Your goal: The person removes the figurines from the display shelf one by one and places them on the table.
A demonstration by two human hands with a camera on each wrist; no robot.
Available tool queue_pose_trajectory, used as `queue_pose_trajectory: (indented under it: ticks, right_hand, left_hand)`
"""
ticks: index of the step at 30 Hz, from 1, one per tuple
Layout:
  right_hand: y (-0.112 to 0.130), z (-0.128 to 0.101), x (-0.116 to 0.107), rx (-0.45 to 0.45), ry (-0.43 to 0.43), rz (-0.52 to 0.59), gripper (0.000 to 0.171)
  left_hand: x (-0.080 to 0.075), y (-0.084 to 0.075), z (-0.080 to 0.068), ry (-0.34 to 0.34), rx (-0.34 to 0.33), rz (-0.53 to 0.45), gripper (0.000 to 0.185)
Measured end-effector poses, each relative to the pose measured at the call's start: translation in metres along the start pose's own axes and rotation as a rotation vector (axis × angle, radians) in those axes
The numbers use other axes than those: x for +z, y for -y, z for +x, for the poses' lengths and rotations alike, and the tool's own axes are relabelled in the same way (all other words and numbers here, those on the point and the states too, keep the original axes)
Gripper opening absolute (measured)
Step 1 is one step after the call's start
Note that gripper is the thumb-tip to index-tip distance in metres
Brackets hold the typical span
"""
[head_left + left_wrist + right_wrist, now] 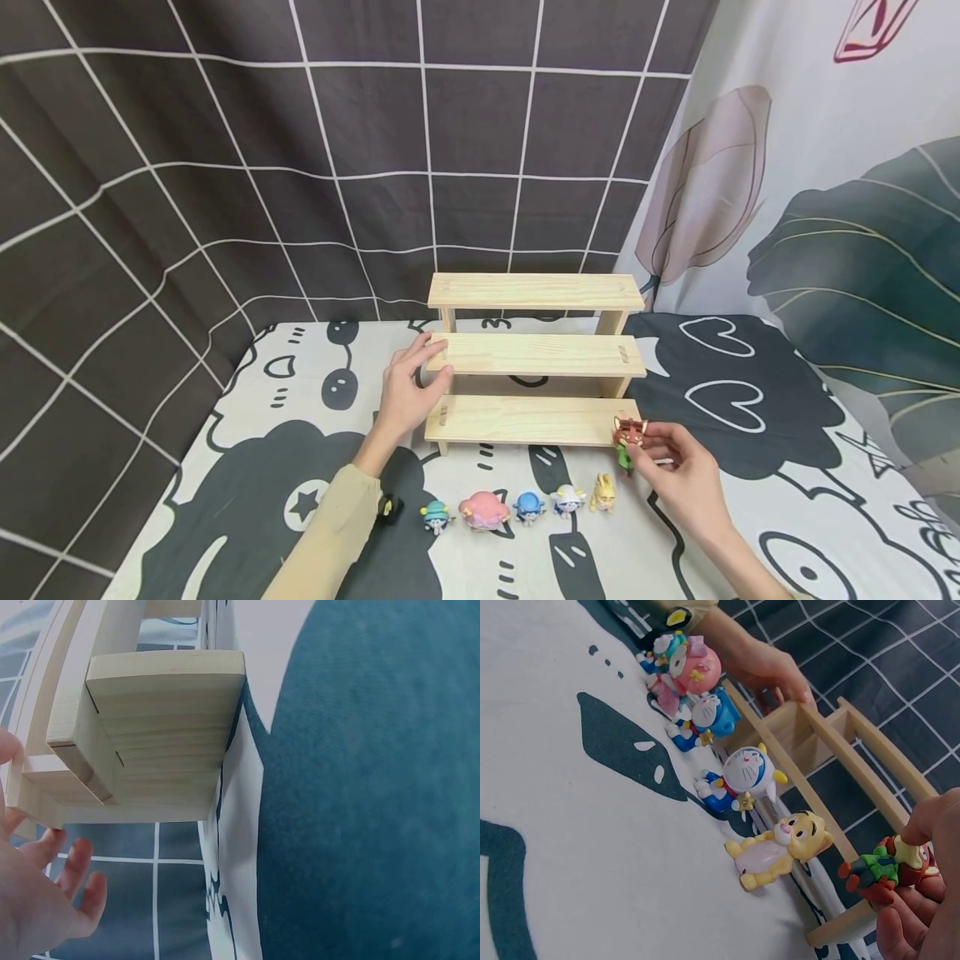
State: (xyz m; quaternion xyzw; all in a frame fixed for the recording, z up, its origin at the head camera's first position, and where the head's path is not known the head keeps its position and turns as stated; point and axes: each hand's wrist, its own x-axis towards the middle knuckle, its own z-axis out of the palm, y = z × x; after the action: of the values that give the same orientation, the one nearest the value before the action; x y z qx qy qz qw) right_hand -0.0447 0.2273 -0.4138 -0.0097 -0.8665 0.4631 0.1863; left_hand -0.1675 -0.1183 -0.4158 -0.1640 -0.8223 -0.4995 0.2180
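A three-tier wooden display stand point(532, 354) stands on the patterned cloth. My left hand point(408, 387) holds the left end of its middle board, thumb at the front and fingers toward the back; in the left wrist view, the other fingers of that hand point(37, 892) spread loosely. At the right end of the lowest board, my right hand point(678, 471) pinches a fox figurine point(625, 442) in a green outfit, held above the cloth. The right wrist view shows the fox figurine point(889, 866) between thumb and fingers, its feet pointing away from the palm.
In front of the stand sit several figurines in a row: a teal-hatted one point(436, 517), a pink one point(484, 510), a blue one point(528, 507), a white-and-blue one point(567, 500) and a yellow one point(602, 493). A dark grid curtain point(480, 125) hangs behind.
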Motion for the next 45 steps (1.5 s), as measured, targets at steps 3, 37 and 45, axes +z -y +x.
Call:
queue_pose_trajectory:
  ticks: [3,37,45]
  right_hand:
    - [-0.002,-0.003,-0.002,0.002,-0.001,-0.012,0.025]
    - [-0.014,-0.024,-0.010,0.099,0.066,-0.109,0.025]
    - [-0.015,-0.025,-0.009,0.150,0.105,-0.152,0.026]
  left_hand:
    - [0.000,0.000,0.000,0.001,0.004,0.002,0.039]
    - [-0.001,-0.001,-0.001,0.000,0.005,-0.001,0.039]
    - [0.000,0.000,0.000,0.001,0.011,-0.004,0.039]
